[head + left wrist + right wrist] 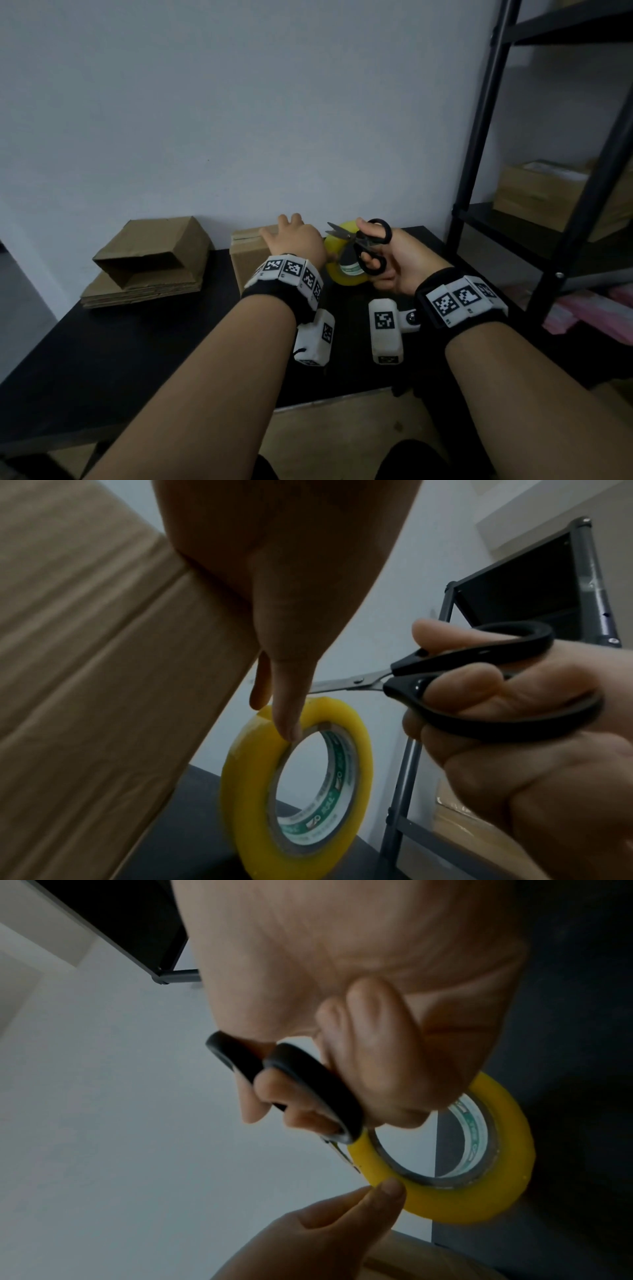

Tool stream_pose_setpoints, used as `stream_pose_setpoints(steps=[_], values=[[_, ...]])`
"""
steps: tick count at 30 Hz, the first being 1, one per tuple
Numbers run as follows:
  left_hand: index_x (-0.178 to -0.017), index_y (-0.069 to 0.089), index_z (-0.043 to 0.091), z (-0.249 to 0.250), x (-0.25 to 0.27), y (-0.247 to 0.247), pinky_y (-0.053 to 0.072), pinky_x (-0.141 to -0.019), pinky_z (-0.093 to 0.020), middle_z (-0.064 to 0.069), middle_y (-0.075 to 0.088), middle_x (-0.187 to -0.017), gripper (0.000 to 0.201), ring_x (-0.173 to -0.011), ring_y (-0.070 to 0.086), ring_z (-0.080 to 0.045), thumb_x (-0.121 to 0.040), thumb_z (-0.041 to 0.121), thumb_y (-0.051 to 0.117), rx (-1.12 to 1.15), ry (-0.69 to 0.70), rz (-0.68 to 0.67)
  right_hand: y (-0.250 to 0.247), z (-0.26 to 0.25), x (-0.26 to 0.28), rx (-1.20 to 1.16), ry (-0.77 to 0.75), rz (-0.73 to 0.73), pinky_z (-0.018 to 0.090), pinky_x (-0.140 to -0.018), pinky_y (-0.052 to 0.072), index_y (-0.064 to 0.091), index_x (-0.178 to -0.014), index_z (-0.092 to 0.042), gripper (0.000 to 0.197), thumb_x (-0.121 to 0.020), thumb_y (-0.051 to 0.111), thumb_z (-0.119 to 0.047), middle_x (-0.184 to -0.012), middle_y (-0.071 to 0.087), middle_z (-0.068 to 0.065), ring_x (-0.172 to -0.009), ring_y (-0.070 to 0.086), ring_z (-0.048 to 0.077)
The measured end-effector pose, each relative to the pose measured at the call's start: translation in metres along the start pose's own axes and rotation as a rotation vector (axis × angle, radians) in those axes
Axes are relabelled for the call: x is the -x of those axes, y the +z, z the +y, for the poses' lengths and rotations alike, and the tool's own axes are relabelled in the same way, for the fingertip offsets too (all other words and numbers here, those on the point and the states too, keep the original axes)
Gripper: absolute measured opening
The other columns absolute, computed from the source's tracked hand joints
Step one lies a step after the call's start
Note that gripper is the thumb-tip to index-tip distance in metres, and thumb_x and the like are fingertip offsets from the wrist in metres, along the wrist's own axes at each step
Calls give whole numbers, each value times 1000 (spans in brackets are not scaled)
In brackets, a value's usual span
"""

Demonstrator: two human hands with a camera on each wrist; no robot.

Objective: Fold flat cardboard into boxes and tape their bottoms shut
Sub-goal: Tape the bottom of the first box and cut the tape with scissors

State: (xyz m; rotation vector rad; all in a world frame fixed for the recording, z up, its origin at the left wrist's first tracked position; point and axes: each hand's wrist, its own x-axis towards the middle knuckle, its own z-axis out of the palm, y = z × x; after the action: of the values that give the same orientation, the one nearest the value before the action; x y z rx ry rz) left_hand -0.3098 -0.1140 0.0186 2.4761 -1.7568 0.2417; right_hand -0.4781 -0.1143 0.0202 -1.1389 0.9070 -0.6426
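A folded brown cardboard box stands at the back of the black table, with tape along its top seam. My left hand lies flat on the box's top right edge with straight fingers. Its thumb reaches down and touches the top of a yellow tape roll that stands on edge just right of the box. My right hand grips black-handled scissors, fingers through the loops. The blades are slightly apart and point left over the roll's top. No tape strip between roll and box can be made out.
A stack of flat cardboard lies at the table's back left, and a half-opened box rests on top of it. A black metal shelf stands close on the right and holds a cardboard box. A white wall runs behind the table.
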Motion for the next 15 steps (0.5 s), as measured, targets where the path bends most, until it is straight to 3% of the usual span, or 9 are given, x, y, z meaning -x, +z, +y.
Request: stream_pose_setpoints(steps=[6,15], values=[[-123,60,35,6,-10,-6,29,-102,-56,-1,38,-138,56,-133,24,-28,-79,68,55,-28,-14,-73,-10,2,-5,-53,-22,-22,19,-46,9,52,-64,-16,48,-81,65,-59,-55,44,-2,-43,25,9],[-124,60,38,2,-11,-3,27,-104,-57,2,37,-140,54,-134,23,-27,-78,67,58,-18,7,-67,-17,8,-8,-255,-38,-122,17,-40,14,50,-64,-12,54,-84,60,-61,-48,43,-3,-34,27,8]])
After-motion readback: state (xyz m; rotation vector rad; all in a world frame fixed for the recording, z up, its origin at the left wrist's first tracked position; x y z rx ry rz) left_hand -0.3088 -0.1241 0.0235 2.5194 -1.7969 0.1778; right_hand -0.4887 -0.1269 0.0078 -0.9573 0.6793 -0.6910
